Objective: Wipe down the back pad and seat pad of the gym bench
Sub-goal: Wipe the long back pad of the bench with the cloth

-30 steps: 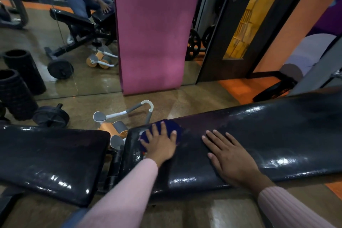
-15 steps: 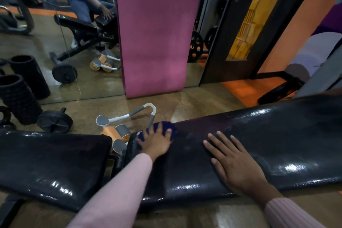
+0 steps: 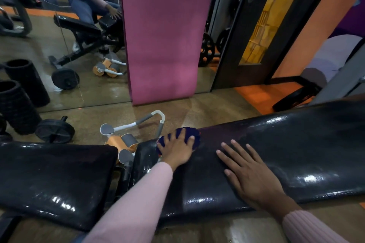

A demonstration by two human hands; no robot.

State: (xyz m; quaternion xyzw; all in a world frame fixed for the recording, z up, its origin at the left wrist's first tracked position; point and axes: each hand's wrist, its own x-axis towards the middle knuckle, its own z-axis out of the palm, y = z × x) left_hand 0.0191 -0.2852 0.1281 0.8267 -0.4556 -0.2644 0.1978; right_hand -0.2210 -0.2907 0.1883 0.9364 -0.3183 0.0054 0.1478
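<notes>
While the left hand (image 3: 176, 151) presses flat, with fingers spread, on a dark blue cloth (image 3: 180, 137) at the far left corner of the back pad (image 3: 296, 154), the right hand (image 3: 250, 175) lies open and flat on the same pad, holding nothing. Both pads are glossy black vinyl with a fine cracked grain; the seat pad (image 3: 53, 179) is wider and lies to the left, apart by a gap. Two ribbed black foam rollers (image 3: 17, 104) stand by the mirror (image 3: 59, 35). One pink mat (image 3: 164, 35) leans upright.

Left hand (image 3: 177, 151) presses blue cloth (image 3: 189, 134) on back pad (image 3: 296, 144); right hand (image 3: 254, 175) flat.
</notes>
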